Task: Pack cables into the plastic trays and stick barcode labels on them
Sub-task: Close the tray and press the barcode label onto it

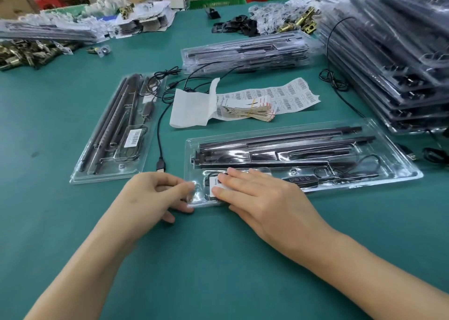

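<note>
green table [218, 259] fills the frame, and the tall stack of packed trays [393, 52] banks up the right edge. centre frame, just above the hands, lies the front tray [398, 159], a long clear blister with black rods in its upper channels and a thin cable coiled in its lower right pocket. left of centre sits a second tray [80, 174], already labelled on its lid.

now the hands. right hand [262, 195] lies flat on the tray's lower left end, fingers straight and together, pressing down rather than gripping. left hand [150, 193] has its fingers curled in, pinching the tray's lower left corner to steady it.

above the tray, mid frame, the label sheets [264, 101] lie fanned out beside white backing paper. a loose usb cable [159, 135] trails down between the two trays, its plug near the left hand.

smallest of all, the barcode label [215, 182] peeks out white under the right fingertips, on the tray's lid.

my read: this tray is light, thin and springy, slick on top, so it would flex or skid under a push. hold it by the stiff rim or corner, and rub the label over a supported pocket, not a hollow one.
</note>
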The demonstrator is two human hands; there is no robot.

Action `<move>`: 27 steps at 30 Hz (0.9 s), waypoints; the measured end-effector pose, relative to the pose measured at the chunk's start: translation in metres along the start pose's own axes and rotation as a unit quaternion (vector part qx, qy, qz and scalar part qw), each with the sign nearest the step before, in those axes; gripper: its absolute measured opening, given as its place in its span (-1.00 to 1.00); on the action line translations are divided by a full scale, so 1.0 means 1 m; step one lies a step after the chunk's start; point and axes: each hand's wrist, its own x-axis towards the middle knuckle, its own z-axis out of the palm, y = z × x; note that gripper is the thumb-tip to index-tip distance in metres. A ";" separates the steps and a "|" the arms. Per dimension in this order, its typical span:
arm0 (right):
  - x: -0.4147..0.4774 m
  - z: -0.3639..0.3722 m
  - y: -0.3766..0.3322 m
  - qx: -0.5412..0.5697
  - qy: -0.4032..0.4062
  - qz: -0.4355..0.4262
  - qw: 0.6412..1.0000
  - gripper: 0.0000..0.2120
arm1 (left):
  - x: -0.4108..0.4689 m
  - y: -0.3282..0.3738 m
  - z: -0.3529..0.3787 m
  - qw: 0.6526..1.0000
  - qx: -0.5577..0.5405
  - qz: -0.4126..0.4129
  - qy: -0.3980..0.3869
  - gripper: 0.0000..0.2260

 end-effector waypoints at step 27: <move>-0.005 -0.013 0.002 -0.043 0.064 -0.047 0.996 -0.73 | -0.005 0.003 0.006 0.981 -0.178 -0.016 -0.082 -0.85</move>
